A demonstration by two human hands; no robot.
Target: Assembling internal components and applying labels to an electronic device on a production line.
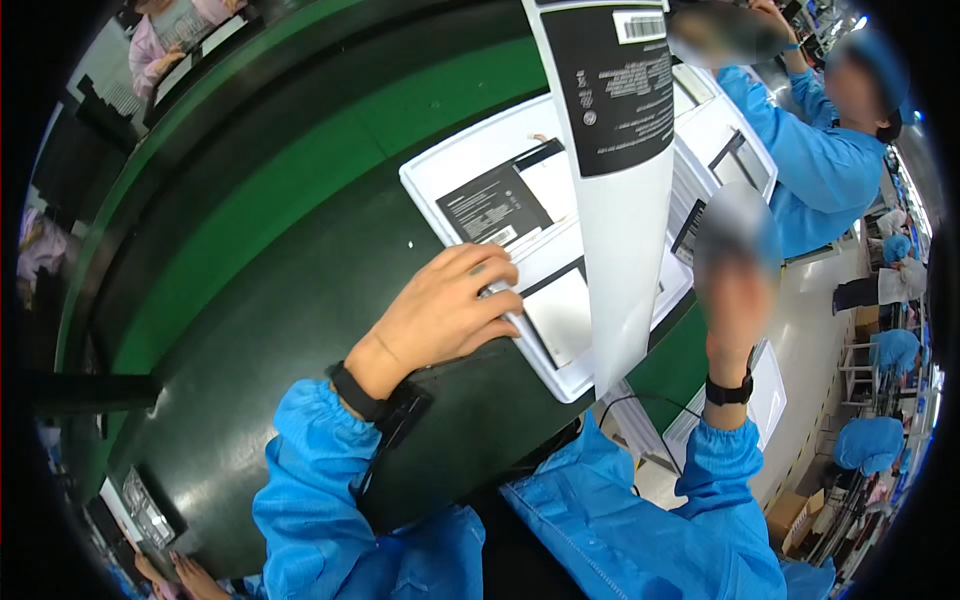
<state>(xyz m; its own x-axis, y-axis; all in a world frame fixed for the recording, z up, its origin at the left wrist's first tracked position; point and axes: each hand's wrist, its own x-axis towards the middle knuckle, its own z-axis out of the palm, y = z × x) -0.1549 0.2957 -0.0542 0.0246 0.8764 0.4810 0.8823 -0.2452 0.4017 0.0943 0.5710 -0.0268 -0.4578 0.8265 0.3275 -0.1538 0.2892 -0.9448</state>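
- Head view, centre of the frame: the left hand point(450, 310) lies palm down with fingers spread and slightly curled, pressing on the near edge of a white tray point(440, 165) that sits on the dark green conveyor belt point(250, 300)
- The tray holds a dark label card point(495, 205) toward its upper left and a white sheet with a dark border point(560, 315) just right of the fingertips
- Right of centre: the right hand point(735, 290) is raised, but it is blurred, so I cannot tell whether it is open or closed, nor whether it grips anything
- Just left of that hand, a long white sheet point(620, 260) hangs from the top edge of the frame down to the tray's lower corner; its upper part carries a black printed panel point(610, 85) with a barcode patch
- Both wrists wear black bands point(358, 393) and both arms are in blue sleeves point(320, 480) entering from the lower edge
- Upper right of the frame: a co-worker in a blue coat point(825, 165) stands beside a second white tray point(735, 135)
- Lower centre: a black cable point(640, 420) curls below the tray's corner
- Far right: more people in blue coats, small and unclear
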